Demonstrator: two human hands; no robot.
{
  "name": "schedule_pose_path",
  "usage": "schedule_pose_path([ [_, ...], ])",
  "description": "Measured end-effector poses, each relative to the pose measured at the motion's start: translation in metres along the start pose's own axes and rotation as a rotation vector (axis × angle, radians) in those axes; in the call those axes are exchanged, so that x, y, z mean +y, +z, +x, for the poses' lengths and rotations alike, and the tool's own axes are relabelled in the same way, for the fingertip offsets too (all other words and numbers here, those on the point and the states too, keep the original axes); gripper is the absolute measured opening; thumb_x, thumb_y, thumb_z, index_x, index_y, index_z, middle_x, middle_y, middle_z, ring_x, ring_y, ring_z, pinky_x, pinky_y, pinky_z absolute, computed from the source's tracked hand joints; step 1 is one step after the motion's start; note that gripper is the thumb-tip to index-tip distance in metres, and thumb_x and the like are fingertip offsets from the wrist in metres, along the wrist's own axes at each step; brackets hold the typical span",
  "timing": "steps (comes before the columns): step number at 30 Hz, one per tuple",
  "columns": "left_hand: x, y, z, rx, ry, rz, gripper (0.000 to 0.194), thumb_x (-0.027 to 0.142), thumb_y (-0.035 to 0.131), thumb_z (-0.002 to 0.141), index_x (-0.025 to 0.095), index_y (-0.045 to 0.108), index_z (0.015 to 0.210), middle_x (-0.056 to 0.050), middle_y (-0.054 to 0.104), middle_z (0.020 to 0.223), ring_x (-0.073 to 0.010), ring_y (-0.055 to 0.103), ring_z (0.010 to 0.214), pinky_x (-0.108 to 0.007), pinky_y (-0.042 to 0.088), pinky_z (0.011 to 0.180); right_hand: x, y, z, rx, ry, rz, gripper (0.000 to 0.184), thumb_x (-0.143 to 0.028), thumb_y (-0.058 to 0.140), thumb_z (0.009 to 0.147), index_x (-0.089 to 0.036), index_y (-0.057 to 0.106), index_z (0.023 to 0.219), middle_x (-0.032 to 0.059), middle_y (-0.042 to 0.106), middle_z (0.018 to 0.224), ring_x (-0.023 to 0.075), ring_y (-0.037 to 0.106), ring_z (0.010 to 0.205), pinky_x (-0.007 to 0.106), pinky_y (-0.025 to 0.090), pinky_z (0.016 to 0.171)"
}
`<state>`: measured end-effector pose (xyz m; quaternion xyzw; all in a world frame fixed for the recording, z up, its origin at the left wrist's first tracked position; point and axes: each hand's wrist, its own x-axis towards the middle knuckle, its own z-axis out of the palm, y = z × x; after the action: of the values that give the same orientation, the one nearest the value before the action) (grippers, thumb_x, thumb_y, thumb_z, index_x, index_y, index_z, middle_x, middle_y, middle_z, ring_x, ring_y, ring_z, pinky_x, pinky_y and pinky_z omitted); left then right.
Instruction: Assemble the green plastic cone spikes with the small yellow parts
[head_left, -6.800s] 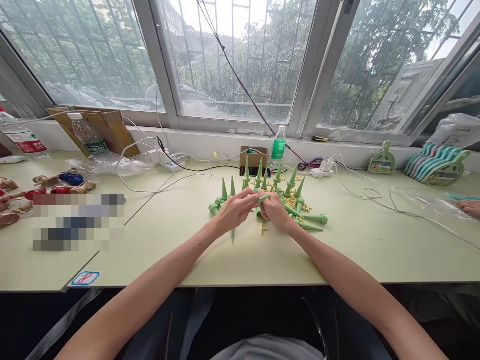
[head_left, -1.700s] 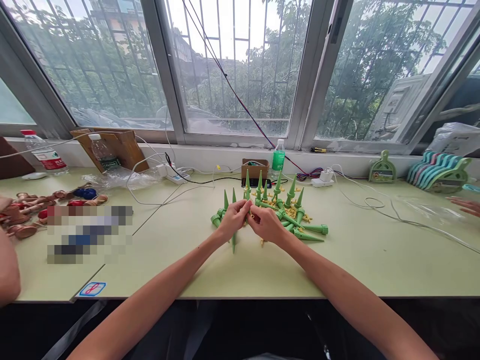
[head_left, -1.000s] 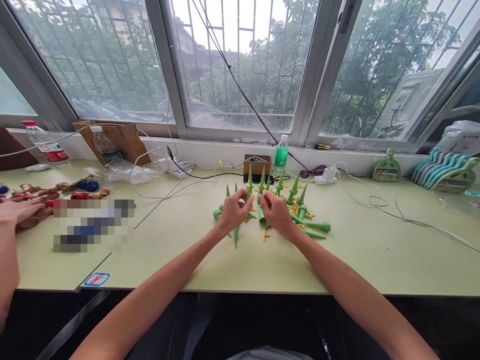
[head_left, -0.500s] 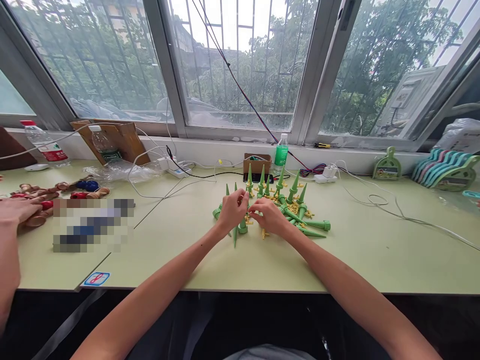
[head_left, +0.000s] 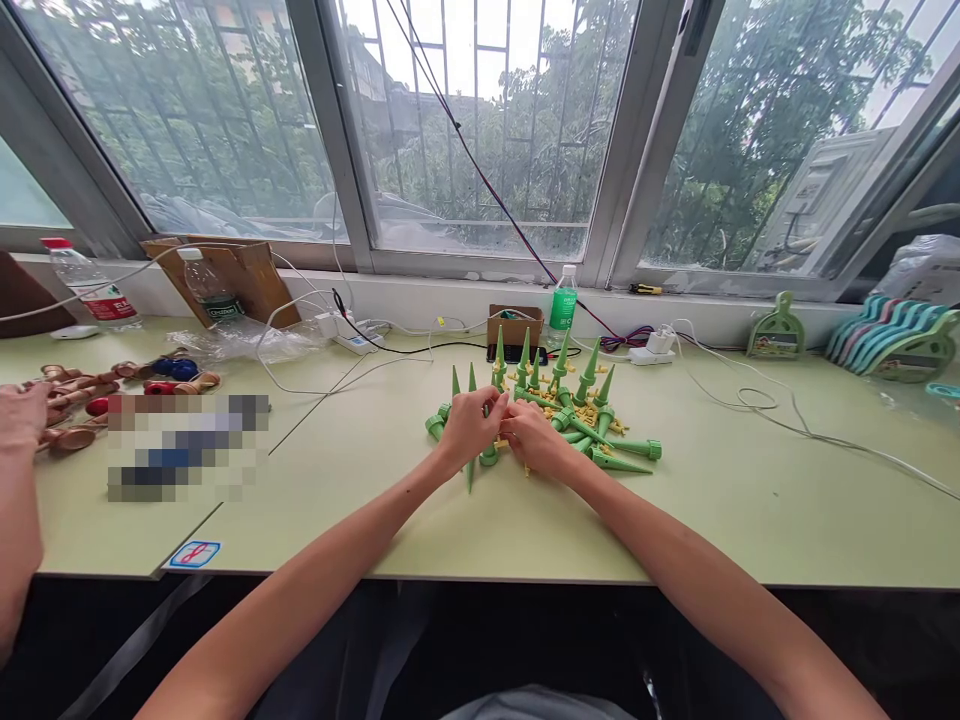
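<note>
My left hand (head_left: 471, 428) and my right hand (head_left: 534, 435) meet over the middle of the table, fingertips pinched together. Whatever small piece lies between them is hidden by the fingers. Around them are several green plastic watering spikes (head_left: 587, 375) with pointed tips. Some stand upright behind my hands, and others lie in a heap to the right, such as one long spike (head_left: 621, 462). Small yellow valve pieces (head_left: 616, 427) are scattered among the spikes. Close to my left hand, one spike (head_left: 470, 470) points down toward the front edge.
At far left, another person's hand (head_left: 19, 415) touches wooden pieces (head_left: 71, 438). Behind the spikes stand a small cardboard box (head_left: 515, 328) and a green-labelled bottle (head_left: 562, 305). White cables (head_left: 795, 425) cross the right side. Small dustpans (head_left: 776, 328) stand at the back right.
My hands have come together; a small gap between their fingertips has closed. The other person's hand at far left has shifted slightly left and up.
</note>
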<state>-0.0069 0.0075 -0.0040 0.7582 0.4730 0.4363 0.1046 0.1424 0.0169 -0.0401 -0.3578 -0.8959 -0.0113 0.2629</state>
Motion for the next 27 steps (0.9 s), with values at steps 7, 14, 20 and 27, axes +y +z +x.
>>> schedule_pose_path([
  [7,-0.003,0.004,-0.003,-0.044,0.027,0.016,0.037,0.038,0.046,0.091,0.018,0.051,0.06,0.003,0.052,0.053,-0.0095,0.037,0.049,-0.024,0.034,0.058,0.0,0.002,0.001,0.015,0.007,0.021,0.031,0.003,0.047,0.07,-0.014,0.07,0.082,0.0101,0.062,0.09,0.0227,0.047,0.088,0.032,0.034,0.072],
  [14,0.0,0.001,-0.001,-0.02,-0.006,-0.038,0.043,0.042,0.044,0.092,0.018,0.049,0.057,0.004,0.046,0.049,-0.0094,0.034,0.049,-0.024,0.031,0.054,0.0,-0.003,0.001,0.069,0.036,0.141,0.026,0.001,0.046,0.078,-0.014,0.066,0.084,0.0085,0.061,0.091,0.0195,0.05,0.086,0.033,0.041,0.079],
  [20,0.002,-0.001,-0.001,-0.008,-0.036,-0.087,0.05,0.049,0.038,0.095,0.017,0.051,0.058,0.003,0.048,0.05,-0.0088,0.039,0.049,-0.024,0.032,0.054,-0.002,-0.008,0.001,0.165,0.125,0.198,0.016,-0.01,0.05,0.089,-0.016,0.064,0.085,0.006,0.056,0.085,0.0183,0.051,0.083,0.032,0.043,0.076],
  [27,0.001,-0.001,-0.002,-0.014,-0.055,-0.119,0.054,0.052,0.034,0.095,0.017,0.061,0.065,0.001,0.059,0.055,-0.0107,0.05,0.051,-0.024,0.036,0.057,0.0,-0.013,0.0,0.293,0.211,0.227,0.012,-0.013,0.052,0.09,-0.019,0.062,0.09,0.008,0.057,0.094,0.021,0.052,0.094,0.033,0.044,0.081],
])
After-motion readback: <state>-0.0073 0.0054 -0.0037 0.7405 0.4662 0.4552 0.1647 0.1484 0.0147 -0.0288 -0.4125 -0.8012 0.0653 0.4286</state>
